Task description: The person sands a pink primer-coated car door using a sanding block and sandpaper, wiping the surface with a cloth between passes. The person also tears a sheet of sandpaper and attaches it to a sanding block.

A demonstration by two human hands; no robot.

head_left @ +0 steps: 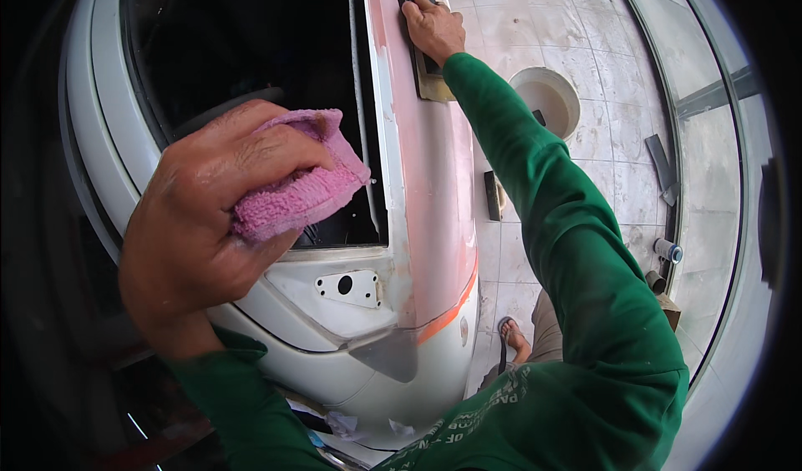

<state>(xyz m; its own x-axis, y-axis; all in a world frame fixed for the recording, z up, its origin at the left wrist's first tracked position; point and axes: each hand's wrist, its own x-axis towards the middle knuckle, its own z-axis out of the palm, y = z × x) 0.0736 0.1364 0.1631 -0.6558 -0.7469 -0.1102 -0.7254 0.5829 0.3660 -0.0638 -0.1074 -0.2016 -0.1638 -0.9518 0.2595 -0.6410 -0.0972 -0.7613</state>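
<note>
My left hand (188,208) is closed around a damp pink fuzzy sponge or cloth (296,191), raised near the car's dark window opening (225,37). At the upper middle, my right hand (433,27) grips a dark sanding block (431,78) lying along the pinkish, pale-patched body panel (439,204) to the right of that opening. Its index finger points up along the block's top, and the block's underside is hidden. Below the opening is a white bracket recess with several holes (344,286).
A white bucket (560,108) stands on the tiled floor (576,20) right of the car. Nearby lie another block (493,195), dark sheets (660,166) and a cylindrical can (667,250). A glass partition (702,187) runs along the right. My sandaled foot (515,337) shows below.
</note>
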